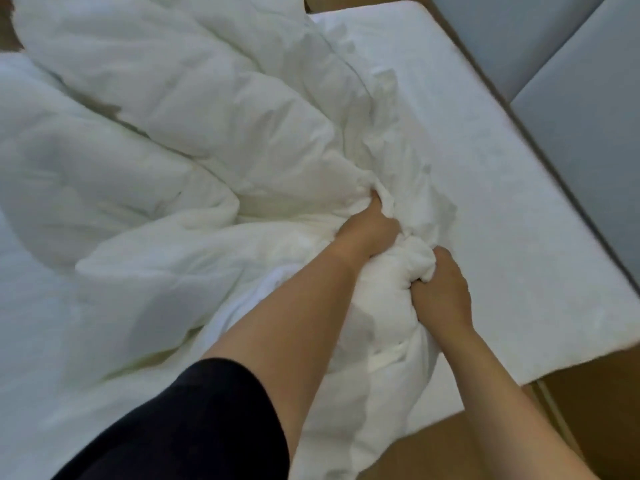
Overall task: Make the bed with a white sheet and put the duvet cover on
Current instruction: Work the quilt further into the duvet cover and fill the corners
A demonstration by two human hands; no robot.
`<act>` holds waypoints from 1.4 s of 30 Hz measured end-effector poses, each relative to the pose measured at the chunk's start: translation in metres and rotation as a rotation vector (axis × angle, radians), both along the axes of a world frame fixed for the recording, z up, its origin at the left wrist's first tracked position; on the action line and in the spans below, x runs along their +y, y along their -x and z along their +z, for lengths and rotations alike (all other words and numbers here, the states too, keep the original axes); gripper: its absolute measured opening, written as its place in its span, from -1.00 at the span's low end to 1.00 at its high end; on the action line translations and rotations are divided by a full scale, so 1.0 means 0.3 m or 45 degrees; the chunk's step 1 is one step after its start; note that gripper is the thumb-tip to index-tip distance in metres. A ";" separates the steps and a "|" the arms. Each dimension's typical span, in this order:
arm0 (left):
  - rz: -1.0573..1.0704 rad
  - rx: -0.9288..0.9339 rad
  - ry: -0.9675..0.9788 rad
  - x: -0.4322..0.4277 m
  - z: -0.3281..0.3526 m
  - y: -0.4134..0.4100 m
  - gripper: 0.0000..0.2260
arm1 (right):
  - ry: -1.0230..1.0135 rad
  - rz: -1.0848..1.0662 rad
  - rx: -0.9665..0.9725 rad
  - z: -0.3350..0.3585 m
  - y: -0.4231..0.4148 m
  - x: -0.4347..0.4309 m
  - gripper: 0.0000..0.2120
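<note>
A puffy white duvet [194,140] lies heaped across the bed [502,174]. It fills the upper left and centre of the frame in thick rolled folds, which fan out from a gathered point near the middle. Its lower end trails off the near edge of the bed at the bottom centre.

Both hands have hold of that gathered end. The left hand [370,233] sits at the centre of the frame with its fingers buried in the fabric and curled round a bunch of it. The left forearm runs down to a black sleeve [194,427] at the lower left. The right hand [445,296], just below and to the right of the left, is closed in a fist around a thick wad of the same white bedding, its fingers dug into the folds. The two hands are close together with a knot of cloth between them. Whether the cloth at the grip is the duvet itself or a cover over it cannot be told.

The flat white top of the bed shows bare on the right side of the frame. Grey padded panels [585,98] stand beyond it at the upper right. A brown wooden floor [595,410] shows at the lower right.
</note>
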State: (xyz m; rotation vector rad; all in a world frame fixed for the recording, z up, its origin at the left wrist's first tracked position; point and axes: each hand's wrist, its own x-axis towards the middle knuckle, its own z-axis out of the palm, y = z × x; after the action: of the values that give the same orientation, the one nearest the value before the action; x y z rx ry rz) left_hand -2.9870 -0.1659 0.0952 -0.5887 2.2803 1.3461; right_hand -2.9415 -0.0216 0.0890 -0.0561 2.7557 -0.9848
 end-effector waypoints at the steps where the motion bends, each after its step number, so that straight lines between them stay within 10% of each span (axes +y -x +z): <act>1: -0.098 -0.018 0.024 0.047 -0.032 0.016 -0.36 | 0.018 -0.033 -0.048 -0.026 -0.001 0.033 -0.93; 9: -0.043 -0.115 0.140 0.086 -0.065 0.058 -0.51 | -0.090 -0.044 -0.318 -0.012 0.070 0.019 -0.46; 16: 0.184 -0.033 -0.065 -0.161 0.233 -0.007 -0.76 | -0.211 0.112 -0.055 0.168 0.060 -0.234 -0.59; 23: 0.678 0.820 0.225 -0.673 0.362 -0.544 -0.73 | 0.062 0.854 0.362 0.370 -0.247 -0.820 -0.53; 26: 1.084 0.736 0.449 -0.961 0.210 -0.853 -0.68 | -0.108 1.212 0.425 0.350 -0.452 -1.086 -0.53; 31: 1.254 0.122 -0.136 -1.165 -0.194 -1.102 -0.44 | -0.723 1.649 0.544 0.154 -0.669 -1.431 -0.54; 42: 1.843 0.203 -1.045 -1.079 -0.591 -1.091 -0.21 | -1.696 1.889 0.937 -0.217 -0.563 -1.671 -0.32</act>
State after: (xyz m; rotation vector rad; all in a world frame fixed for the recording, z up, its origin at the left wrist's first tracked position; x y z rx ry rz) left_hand -2.6598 -0.4897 -0.0822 -1.9425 0.8806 2.7019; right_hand -2.7725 -0.5229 0.0238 -1.9775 2.0935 1.3360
